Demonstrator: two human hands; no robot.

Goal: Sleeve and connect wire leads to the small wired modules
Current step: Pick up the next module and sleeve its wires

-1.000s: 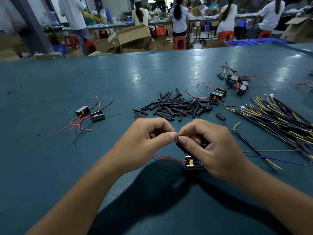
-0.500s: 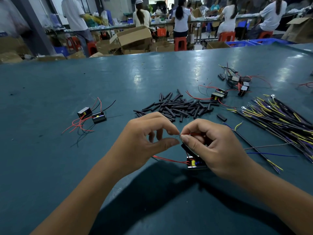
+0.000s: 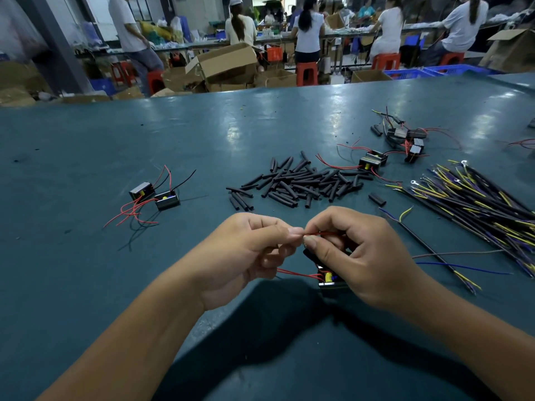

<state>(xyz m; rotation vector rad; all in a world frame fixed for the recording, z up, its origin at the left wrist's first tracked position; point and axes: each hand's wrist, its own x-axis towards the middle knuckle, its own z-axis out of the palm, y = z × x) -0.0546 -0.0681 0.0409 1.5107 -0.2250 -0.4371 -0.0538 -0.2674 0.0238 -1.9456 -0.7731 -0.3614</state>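
Left hand point(image 3: 249, 250): fingers curled, pinching tip of red lead point(image 3: 321, 233). Right hand point(image 3: 359, 256): pinching same lead, gripping small black module point(image 3: 328, 280) just above teal table point(image 3: 86, 285). Heat-shrink sleeves point(image 3: 298, 180) heaped beyond hands; wire bundle point(image 3: 474, 198) at right.

Black sleeves point(image 3: 301, 180), red lead point(image 3: 324, 233), teal table point(image 3: 86, 146) (glossy), yellow-purple wires point(image 3: 477, 195).

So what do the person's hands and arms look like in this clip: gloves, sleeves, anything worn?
Both the left hand and right hand are bare: no gloves, rings or watch visible. Forearms are uncovered to the frame edge, no sleeves showing. Fingernails look short and unpainted.
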